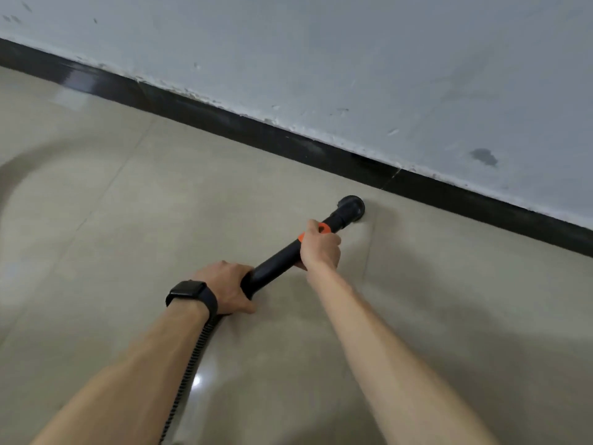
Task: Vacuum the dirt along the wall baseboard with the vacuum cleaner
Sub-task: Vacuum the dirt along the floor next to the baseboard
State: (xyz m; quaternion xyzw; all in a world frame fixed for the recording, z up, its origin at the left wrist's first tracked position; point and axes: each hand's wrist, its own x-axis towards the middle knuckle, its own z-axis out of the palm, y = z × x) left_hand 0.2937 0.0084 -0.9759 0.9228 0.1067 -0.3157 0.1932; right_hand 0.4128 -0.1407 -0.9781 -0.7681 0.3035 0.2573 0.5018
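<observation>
Wand (276,263) is gripped by both hands. Left hand (224,284) is wrapped round the rear end, where the hose (192,358) joins. Right hand (321,247) is curled round it further forward, partly over the orange collar (324,228). Nozzle (351,208) is held down at the floor (128,187) just ahead of the right hand, near the baseboard (288,138) but apart from it; a strip of tile is seen between.

Risks, as judged:
- Edge dirt could be missed if the nozzle is run on this line; the gap to the baseboard is to be closed first.
- Baseboard could be scuffed if the wand is pushed too hard from the right hand.
- Collar could be twisted loose by the grip over it.
- Hose, trailing back under the left forearm, could be snagged or trodden on.

Not resolved:
- No dirt can be made out; floor left of the left hand is blurred.
- Nozzle mouth is hidden, so floor contact cannot be confirmed.
- Vacuum body is out of frame; hose is cut off at the bottom edge.
</observation>
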